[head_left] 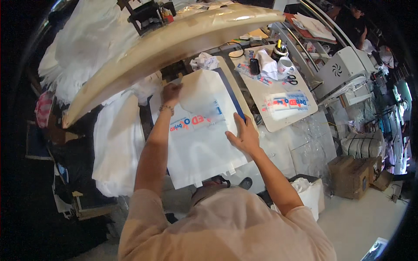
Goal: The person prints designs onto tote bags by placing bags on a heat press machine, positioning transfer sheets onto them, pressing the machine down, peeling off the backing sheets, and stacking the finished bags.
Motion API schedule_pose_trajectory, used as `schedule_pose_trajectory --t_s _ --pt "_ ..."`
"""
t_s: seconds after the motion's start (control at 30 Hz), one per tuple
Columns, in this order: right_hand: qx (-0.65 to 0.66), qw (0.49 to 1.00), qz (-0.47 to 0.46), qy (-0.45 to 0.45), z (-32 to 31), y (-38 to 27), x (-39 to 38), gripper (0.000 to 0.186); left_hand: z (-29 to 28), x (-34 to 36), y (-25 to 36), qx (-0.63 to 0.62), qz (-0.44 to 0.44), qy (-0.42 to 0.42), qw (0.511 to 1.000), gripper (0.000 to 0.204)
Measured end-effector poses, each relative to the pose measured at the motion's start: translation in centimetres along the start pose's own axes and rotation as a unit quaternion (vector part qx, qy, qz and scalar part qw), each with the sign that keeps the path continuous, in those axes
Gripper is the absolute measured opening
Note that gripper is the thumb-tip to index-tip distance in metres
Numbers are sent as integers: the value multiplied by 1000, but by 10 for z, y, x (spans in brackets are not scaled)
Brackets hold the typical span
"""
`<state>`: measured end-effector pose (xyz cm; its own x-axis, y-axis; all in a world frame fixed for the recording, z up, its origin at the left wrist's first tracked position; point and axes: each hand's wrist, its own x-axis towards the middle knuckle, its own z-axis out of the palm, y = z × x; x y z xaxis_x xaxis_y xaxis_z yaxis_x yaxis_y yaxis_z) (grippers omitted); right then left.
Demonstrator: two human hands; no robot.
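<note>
A white flat fabric piece (200,154), bag-like with small tabs at its near edge, lies over a board with a dark blue border (230,89). Red and blue print (191,124) runs across its middle. At the far left edge of the piece, my left hand (172,92) is closed, its fingers curled on the fabric; the fingertips are partly hidden. My right hand (244,137) rests on the right edge, thumb and fingers spread apart over the fabric and the blue border.
A long beige wrapped beam (174,48) arches beyond the board. White cloth (117,143) is heaped at left. On a side board (278,124) at right are a mug (285,66), scissors (291,80) and a printed piece (287,104). Cardboard boxes (350,176) stand farther right; another person (350,26) is at far right.
</note>
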<state>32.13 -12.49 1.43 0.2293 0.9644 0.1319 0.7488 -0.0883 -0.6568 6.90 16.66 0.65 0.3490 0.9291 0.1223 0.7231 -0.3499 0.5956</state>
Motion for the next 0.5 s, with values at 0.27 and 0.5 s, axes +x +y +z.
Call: schedule_pose_trajectory --t_s 0.27,0.5 --pt "-1 1000 24 -4 -7 -5 -4 81 1 37 -22 -85 -38 197 976 44" --pt "12 1000 11 0 -2 -3 1 85 -32 7 -30 -271 -124 170 939 33"
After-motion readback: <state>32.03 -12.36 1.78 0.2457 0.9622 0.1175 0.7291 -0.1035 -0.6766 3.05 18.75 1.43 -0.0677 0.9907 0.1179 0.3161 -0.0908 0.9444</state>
